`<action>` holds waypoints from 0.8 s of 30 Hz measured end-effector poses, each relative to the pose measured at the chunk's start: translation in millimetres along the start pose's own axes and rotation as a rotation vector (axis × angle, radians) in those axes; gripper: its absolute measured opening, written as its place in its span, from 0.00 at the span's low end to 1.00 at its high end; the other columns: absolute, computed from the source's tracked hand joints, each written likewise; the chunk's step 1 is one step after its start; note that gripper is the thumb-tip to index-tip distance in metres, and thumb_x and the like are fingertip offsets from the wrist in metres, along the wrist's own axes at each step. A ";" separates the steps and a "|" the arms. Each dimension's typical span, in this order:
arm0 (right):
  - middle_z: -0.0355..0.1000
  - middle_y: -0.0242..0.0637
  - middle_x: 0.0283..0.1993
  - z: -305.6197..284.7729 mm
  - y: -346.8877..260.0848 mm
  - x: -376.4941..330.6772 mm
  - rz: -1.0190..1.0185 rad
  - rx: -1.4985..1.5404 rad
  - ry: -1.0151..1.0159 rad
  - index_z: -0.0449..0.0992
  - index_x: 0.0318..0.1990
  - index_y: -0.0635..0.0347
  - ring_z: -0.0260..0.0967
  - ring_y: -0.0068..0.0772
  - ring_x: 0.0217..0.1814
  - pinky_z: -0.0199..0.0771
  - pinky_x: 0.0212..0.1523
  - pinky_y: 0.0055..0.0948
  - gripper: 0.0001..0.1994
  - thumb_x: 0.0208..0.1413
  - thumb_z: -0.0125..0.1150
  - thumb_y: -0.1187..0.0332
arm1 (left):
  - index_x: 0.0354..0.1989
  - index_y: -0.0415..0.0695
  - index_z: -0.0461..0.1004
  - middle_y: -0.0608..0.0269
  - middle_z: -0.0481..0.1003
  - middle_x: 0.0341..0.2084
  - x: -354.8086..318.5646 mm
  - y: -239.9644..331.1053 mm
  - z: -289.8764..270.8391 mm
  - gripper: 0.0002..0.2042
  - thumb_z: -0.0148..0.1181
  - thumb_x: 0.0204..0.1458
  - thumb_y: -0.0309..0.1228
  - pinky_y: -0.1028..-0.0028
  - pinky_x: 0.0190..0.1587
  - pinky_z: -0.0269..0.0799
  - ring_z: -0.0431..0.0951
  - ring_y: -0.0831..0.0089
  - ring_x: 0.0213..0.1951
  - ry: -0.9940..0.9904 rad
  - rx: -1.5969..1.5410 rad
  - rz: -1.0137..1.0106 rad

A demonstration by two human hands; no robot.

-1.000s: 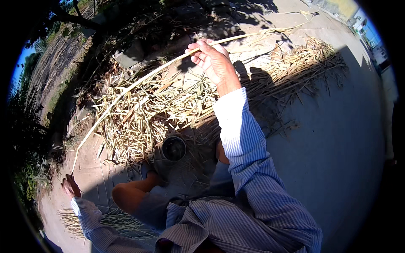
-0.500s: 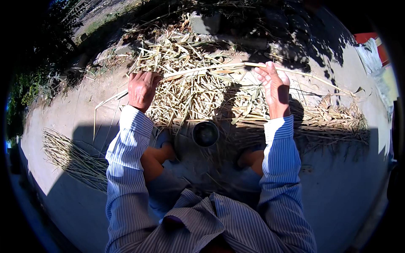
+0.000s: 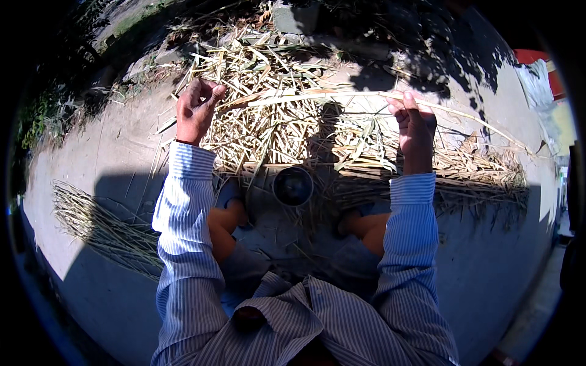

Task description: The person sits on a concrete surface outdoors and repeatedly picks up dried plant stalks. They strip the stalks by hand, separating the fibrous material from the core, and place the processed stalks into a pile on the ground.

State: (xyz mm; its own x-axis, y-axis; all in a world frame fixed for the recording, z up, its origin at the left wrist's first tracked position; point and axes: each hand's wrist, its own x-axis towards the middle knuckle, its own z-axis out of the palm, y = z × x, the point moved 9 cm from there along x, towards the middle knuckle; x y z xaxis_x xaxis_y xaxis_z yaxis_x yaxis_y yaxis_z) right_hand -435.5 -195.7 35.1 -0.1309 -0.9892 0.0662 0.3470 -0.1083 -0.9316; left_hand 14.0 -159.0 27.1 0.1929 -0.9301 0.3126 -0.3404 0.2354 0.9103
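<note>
My right hand (image 3: 416,127) is closed on a long, pale dry stalk (image 3: 342,94), pinched between thumb and fingers. The stalk runs across in front of me, its thin tip reaching past my right hand to the far right. Near its left end, a brownish dry leaf or sheath hangs by my left hand (image 3: 195,113). That hand is raised with fingers curled in toward the thumb; whatever it may hold is hidden. Below the stalk lies a large loose heap of dry straw-coloured pieces (image 3: 262,125).
A dark round container (image 3: 293,186) stands between my feet. A bundle of thin stalks (image 3: 104,227) lies at the left, and a row of longer stalks with leafy tops (image 3: 473,174) at the right. A concrete block (image 3: 295,18) sits beyond the heap.
My left hand has risen and turned, fingers now curled upward. The bent strip that hung left of it is gone from there. My right hand has moved slightly right with the stalk.
</note>
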 end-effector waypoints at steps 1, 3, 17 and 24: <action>0.73 0.50 0.42 -2.1 1.2 -0.6 -0.010 -0.005 0.008 0.68 0.47 0.69 0.76 0.39 0.39 0.78 0.42 0.31 0.17 0.55 0.61 0.67 | 0.35 0.39 0.74 0.59 0.77 0.28 -3.6 19.6 15.3 0.17 0.64 0.49 0.42 0.72 0.39 0.68 0.75 0.70 0.32 -0.064 0.244 0.002; 0.73 0.50 0.42 -1.3 7.7 -1.9 0.007 0.009 0.017 0.68 0.47 0.69 0.76 0.38 0.39 0.78 0.41 0.29 0.17 0.56 0.61 0.67 | 0.39 0.40 0.74 0.57 0.76 0.34 -14.4 62.7 53.4 0.21 0.63 0.47 0.47 0.67 0.45 0.63 0.73 0.62 0.39 -0.183 0.672 0.355; 0.76 0.49 0.37 -26.7 -3.0 -0.2 -0.061 0.126 0.110 0.74 0.37 0.72 0.77 0.40 0.39 0.81 0.41 0.30 0.08 0.57 0.56 0.73 | 0.34 0.43 0.72 0.61 0.73 0.35 -224.3 -81.7 223.4 0.10 0.57 0.43 0.30 0.66 0.39 0.70 0.75 0.63 0.38 -0.974 0.901 0.574; 0.76 0.47 0.39 -48.1 -19.3 -24.0 -0.105 0.030 0.183 0.75 0.41 0.68 0.76 0.39 0.43 0.80 0.42 0.27 0.10 0.57 0.58 0.70 | 0.43 0.40 0.70 0.56 0.74 0.34 -269.8 -214.5 266.8 0.16 0.59 0.45 0.30 0.63 0.35 0.72 0.78 0.61 0.32 -1.031 0.886 0.208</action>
State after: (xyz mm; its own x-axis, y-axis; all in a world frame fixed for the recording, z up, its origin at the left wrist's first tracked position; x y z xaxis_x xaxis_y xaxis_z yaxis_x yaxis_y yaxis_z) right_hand -483.7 -165.2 34.4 -0.3337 -0.9380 0.0936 0.3495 -0.2154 -0.9118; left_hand -210.6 -33.8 -324.9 -0.5648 -0.7783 -0.2744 -0.8216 0.4995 0.2747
